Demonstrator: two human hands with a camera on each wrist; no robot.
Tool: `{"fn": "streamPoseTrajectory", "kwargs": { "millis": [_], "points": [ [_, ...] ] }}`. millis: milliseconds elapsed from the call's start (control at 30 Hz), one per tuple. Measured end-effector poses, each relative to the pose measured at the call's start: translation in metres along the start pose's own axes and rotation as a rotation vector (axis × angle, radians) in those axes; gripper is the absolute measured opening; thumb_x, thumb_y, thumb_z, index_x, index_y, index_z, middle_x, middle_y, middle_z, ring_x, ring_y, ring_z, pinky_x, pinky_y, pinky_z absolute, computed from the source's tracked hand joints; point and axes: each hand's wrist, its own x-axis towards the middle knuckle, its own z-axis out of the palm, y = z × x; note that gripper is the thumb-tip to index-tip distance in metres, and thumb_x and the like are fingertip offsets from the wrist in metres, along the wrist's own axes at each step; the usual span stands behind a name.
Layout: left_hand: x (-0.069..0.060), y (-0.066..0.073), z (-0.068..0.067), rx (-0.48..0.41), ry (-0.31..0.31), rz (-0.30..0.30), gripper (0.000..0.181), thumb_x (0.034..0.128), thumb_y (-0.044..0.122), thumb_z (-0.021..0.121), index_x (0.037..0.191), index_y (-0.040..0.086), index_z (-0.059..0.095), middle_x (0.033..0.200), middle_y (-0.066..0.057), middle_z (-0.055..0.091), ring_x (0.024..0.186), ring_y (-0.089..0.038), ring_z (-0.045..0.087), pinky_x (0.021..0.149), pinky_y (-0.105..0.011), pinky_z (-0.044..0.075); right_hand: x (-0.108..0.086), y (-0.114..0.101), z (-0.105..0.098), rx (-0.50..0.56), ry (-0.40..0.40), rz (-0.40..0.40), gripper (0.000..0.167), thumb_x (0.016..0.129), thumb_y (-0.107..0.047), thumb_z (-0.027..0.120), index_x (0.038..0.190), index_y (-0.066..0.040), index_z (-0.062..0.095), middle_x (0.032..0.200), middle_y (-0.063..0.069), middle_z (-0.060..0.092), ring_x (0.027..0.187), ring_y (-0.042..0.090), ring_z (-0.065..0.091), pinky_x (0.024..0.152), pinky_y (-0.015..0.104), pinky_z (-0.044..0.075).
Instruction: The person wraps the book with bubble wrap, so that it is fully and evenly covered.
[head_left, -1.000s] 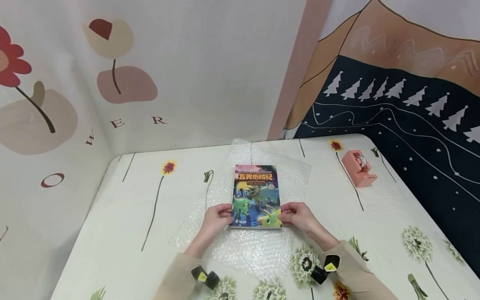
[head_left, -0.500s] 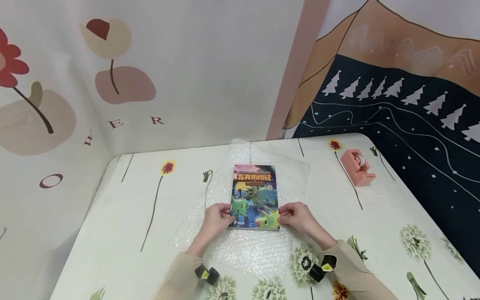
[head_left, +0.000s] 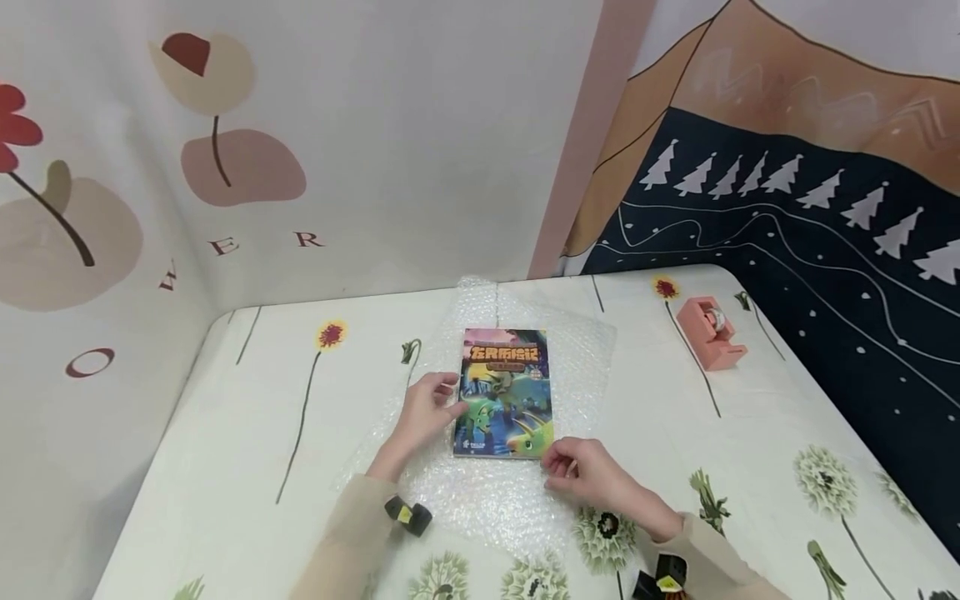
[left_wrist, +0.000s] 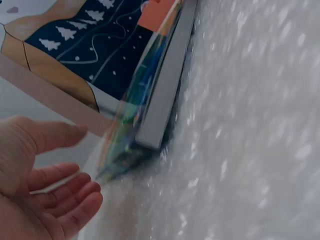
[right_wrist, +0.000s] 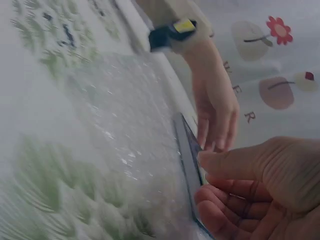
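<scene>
Book (head_left: 504,396) lies cover up on bubble wrap (head_left: 480,500), mid tabletop (head_left: 225,417). Left hand (head_left: 423,410) loose at left edge, right hand (head_left: 588,475) relaxed by near right corner; neither grips, contact unclear. Probably light, bendable, slick; best held by both long sides.

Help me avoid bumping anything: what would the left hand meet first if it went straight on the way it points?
The left hand would likely meet the dinosaur-cover book first, at its left edge. In the head view the two overlap slightly, so whether they touch is unclear.
</scene>
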Motion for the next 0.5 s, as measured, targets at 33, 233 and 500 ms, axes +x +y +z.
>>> {"fn": "streamPoseTrajectory", "kwargs": {
  "millis": [33, 233, 500],
  "points": [
    [0.004, -0.001, 0.000, 0.000, -0.006, 0.016, 0.046, 0.0759, 0.008, 0.076, 0.118, -0.003, 0.059, 0.106, -0.015, 0.060, 0.094, -0.028, 0.058, 0.084, -0.041, 0.050, -0.002, -0.001, 0.002, -0.008, -0.025, -0.015, 0.017, 0.076, 0.002, 0.073, 0.091, -0.001, 0.065, 0.081, 0.001, 0.062, 0.072, 0.006, 0.057, 0.061, 0.021, 0.051],
    [0.021, -0.008, 0.000, -0.005, -0.083, 0.114, 0.056, 0.0754, 0.008, 0.076, 0.126, 0.000, 0.055, 0.125, -0.014, 0.056, 0.106, -0.030, 0.055, 0.086, -0.041, 0.049, -0.013, -0.006, 0.013, -0.224, -0.163, -0.222, 0.035, 0.073, -0.011, 0.078, 0.105, -0.009, 0.064, 0.104, 0.000, 0.060, 0.097, 0.013, 0.056, 0.083, 0.027, 0.049],
    [0.028, -0.010, 0.002, 0.065, -0.165, 0.154, 0.062, 0.0752, 0.010, 0.077, 0.130, -0.004, 0.051, 0.140, -0.015, 0.045, 0.123, -0.036, 0.044, 0.094, -0.043, 0.046, -0.023, -0.007, 0.013, -0.430, -0.269, -0.386, 0.071, 0.065, -0.029, 0.085, 0.126, -0.009, 0.054, 0.127, 0.008, 0.048, 0.115, 0.021, 0.046, 0.093, 0.033, 0.044]
  ]
}}
